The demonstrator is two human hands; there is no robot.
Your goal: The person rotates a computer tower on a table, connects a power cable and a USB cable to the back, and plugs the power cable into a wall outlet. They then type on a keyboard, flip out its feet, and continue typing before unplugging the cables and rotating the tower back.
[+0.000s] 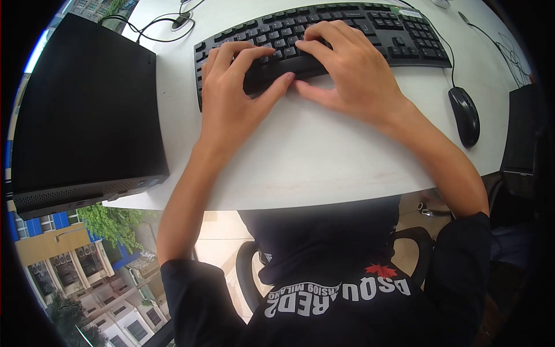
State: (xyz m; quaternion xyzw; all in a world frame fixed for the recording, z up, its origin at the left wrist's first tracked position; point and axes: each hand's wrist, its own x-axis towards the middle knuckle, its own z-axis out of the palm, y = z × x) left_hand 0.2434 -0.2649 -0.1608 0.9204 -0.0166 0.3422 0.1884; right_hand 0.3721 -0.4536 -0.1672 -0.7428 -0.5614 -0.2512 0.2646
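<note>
A black curved keyboard (404,51) lies at the far side of the white desk (312,156). Over its left part rests my left hand (231,87), fingers bent and apart on the keys, thumb reaching toward the front edge. My right hand (352,69) is over the middle keys, its fingers curled down onto them and its thumb stretched left, close to the left thumb. Neither hand grips anything. To the right of the keyboard sits a black wired mouse (464,117), apart from both hands.
A black computer case (87,110) stands on the desk's left side, with cables (173,26) behind it. More thin cables (509,55) and a dark box-like object (520,130) are at the right. A chair armrest (245,272) shows below the desk edge; buildings (87,260) appear at lower left.
</note>
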